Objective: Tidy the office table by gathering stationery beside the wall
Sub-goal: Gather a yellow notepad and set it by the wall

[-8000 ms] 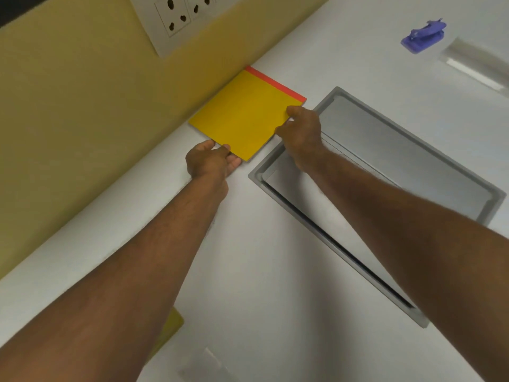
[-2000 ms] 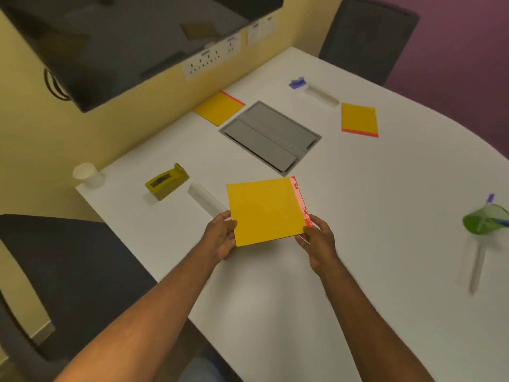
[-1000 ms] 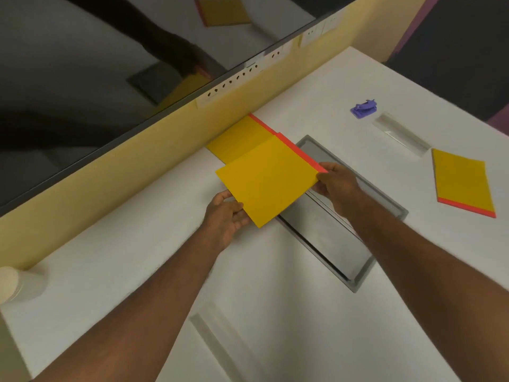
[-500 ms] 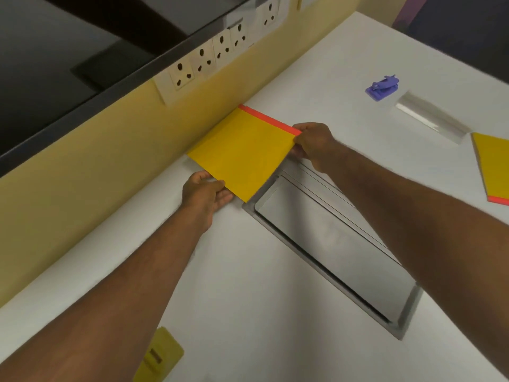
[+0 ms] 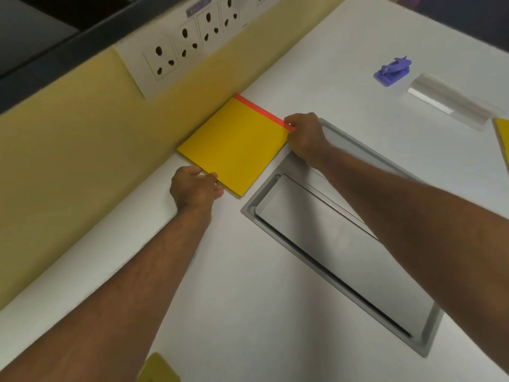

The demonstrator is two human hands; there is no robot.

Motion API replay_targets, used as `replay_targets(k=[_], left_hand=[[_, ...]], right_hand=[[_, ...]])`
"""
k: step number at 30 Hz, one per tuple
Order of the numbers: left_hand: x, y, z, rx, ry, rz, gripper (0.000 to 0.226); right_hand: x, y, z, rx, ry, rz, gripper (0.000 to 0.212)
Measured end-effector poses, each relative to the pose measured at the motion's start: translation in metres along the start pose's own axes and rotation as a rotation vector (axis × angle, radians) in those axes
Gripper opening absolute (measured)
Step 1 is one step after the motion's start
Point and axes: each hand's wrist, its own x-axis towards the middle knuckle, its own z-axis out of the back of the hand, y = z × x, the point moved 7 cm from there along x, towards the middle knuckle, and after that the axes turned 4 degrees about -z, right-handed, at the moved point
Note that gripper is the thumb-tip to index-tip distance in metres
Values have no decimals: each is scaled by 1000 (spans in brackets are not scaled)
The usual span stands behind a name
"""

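A yellow notepad (image 5: 237, 142) with a red strip along its far edge lies flat on the white table (image 5: 248, 271), one side against the yellow wall (image 5: 68, 150). It lies on another pad that is hidden beneath it. My left hand (image 5: 194, 190) pinches the pad's near corner. My right hand (image 5: 304, 136) pinches its right corner at the red strip. A purple stapler (image 5: 392, 71) and a clear ruler (image 5: 451, 102) lie far right. The edge of another yellow pad (image 5: 502, 139) shows at the right border.
A grey recessed cable hatch (image 5: 344, 230) is set into the table just right of the pad, under my right forearm. White wall sockets (image 5: 187, 42) sit above the pad. The yellow top of a tape dispenser (image 5: 158, 368) shows at the bottom edge.
Both hands carried the yellow pad from mid-table to the wall and lowered it onto the pad lying there. It now lies flat and squared against the wall.
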Motion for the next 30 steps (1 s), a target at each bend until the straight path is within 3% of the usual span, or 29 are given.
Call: replay_targets(k=[3, 9, 19, 24, 30], left_hand=[[1, 2, 3, 15, -34, -22, 37], [-2, 5, 3, -47, -63, 32, 40], [-2, 6, 1, -60, -21, 109, 36], [-22, 3, -1, 173, -47, -96, 47], [-85, 14, 0, 417, 36, -311, 49]], right_hand=[[1, 1, -6, -53, -20, 38, 43], [4, -7, -7, 97, 17, -16, 50], [13, -13, -16, 59, 52, 21, 52], [-8, -15, -11, 103, 62, 60, 53], [-116, -32, 8, 83, -56, 297, 44]])
